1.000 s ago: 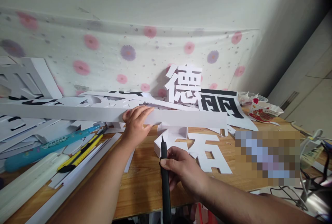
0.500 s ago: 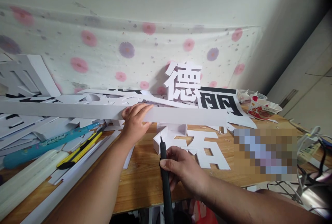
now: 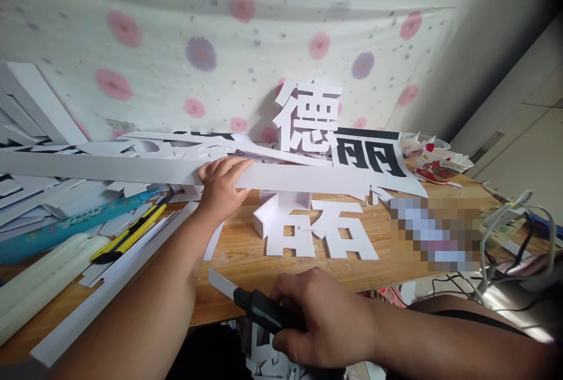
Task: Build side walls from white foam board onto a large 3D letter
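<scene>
My left hand (image 3: 223,187) is closed on a long white foam-board strip (image 3: 303,178), gripping it near its middle with the thumb below. The strip runs sideways above the table. My right hand (image 3: 328,315) is wrapped around the black handle of a utility knife (image 3: 264,309) close to the table's front edge. The knife's blade is out and points up and left, apart from the strip. Between the hands and the wall, a white cut-out character (image 3: 299,246) lies flat on the wooden table (image 3: 246,271). Upright side pieces (image 3: 266,216) stand along its upper left part.
A finished-looking white raised character (image 3: 308,116) leans at the back beside a printed sheet (image 3: 373,154). On the left lie a yellow-black cutter (image 3: 132,233), a teal tube (image 3: 83,221) and white offcuts. A paper bowl (image 3: 442,163) and cables (image 3: 519,233) are at the right.
My right hand has lowered towards me, and the knife has turned from upright to pointing left, away from the cut-out. My left hand keeps hold of the strip. The view has tipped down slightly.
</scene>
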Available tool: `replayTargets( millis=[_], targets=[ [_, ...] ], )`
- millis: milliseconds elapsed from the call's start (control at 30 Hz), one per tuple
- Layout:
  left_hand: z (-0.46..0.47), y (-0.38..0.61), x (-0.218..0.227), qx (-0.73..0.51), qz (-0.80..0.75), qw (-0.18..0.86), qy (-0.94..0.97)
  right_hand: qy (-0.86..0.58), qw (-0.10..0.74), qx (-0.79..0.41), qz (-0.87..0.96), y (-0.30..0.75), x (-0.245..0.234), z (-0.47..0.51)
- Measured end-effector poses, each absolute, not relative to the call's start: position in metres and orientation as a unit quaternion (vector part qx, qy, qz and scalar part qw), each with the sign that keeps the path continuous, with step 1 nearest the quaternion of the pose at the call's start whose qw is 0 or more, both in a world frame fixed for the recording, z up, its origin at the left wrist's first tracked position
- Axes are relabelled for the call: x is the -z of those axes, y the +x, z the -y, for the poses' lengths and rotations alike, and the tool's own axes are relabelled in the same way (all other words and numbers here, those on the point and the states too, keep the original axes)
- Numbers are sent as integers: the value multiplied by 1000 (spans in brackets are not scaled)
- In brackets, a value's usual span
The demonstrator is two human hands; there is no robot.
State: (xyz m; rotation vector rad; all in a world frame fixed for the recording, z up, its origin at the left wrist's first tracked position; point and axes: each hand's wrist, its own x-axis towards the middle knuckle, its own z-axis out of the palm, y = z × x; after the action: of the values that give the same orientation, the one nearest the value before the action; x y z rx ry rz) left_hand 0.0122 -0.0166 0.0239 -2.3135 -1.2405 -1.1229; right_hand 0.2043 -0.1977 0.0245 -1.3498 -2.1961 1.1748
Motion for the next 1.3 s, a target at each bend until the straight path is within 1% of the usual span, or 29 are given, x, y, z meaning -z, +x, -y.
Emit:
replayTargets(
  millis=[200, 367, 533, 600, 767, 933, 1067, 1100, 1167, 1233, 1267, 1300],
  targets=[
    [18, 12, -23, 383, 434, 149, -801, -508, 122, -336, 784, 234, -37, 192],
    [16, 11, -20, 376, 434, 158, -803, -550, 61, -246, 796, 262, -49, 187],
    [15, 8, -20, 373, 424, 180, -805, -586, -24, -103, 803, 308, -58, 181],
    [15, 7, -21, 372, 421, 184, -807, -618, -51, -70, 782, 331, -58, 177],
    [15, 8, -23, 388, 414, 184, -803, -727, -60, -20, 683, 373, -44, 154],
    [8, 6, -22, 385, 401, 189, -809, -757, -58, -22, 651, 384, -26, 138],
    [8, 4, -21, 384, 400, 184, -811, -774, -32, 1, 633, 385, -35, 142],
    [9, 4, -21, 383, 402, 181, -812, -783, 3, 32, 621, 384, -40, 144],
    [11, 4, -22, 380, 406, 173, -813, -767, 124, 131, 615, 378, -48, 147],
    [13, 5, -23, 375, 412, 161, -814, -675, 239, 227, 660, 367, -51, 146],
    [15, 5, -24, 372, 414, 153, -817, -616, 265, 256, 696, 359, -51, 144],
    [16, 6, -25, 368, 414, 141, -820, -565, 261, 271, 734, 350, -50, 142]
  ],
)
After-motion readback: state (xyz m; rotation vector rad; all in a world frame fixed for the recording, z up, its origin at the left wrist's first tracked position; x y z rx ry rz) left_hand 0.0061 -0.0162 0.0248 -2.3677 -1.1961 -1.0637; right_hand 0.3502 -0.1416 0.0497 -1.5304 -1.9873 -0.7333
